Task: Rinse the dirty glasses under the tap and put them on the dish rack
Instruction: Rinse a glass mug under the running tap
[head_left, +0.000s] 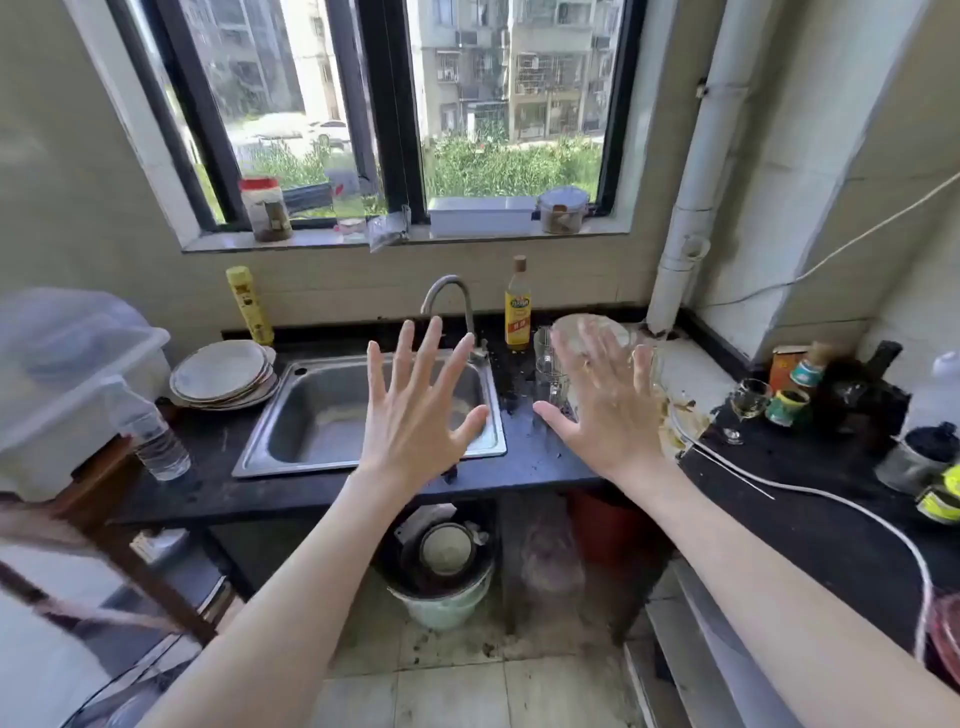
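i hold both hands, left hand (415, 415) and right hand (605, 410), spread wide and empty; dirty glasses (551, 371) wait unrinsed on the bench (524, 457) beside the sink (332, 410).

I count the clear glass mug (551, 371) standing upright on the dark counter just right of the sink (291, 441), partly hidden behind my raised hand. A stemmed wine glass (748, 408) stands upright well right of the sink, with a little pale liquid in its bowl. The curved metal tap (451, 304) rises at the sink's back edge, its spout over the steel basin, which looks dry.
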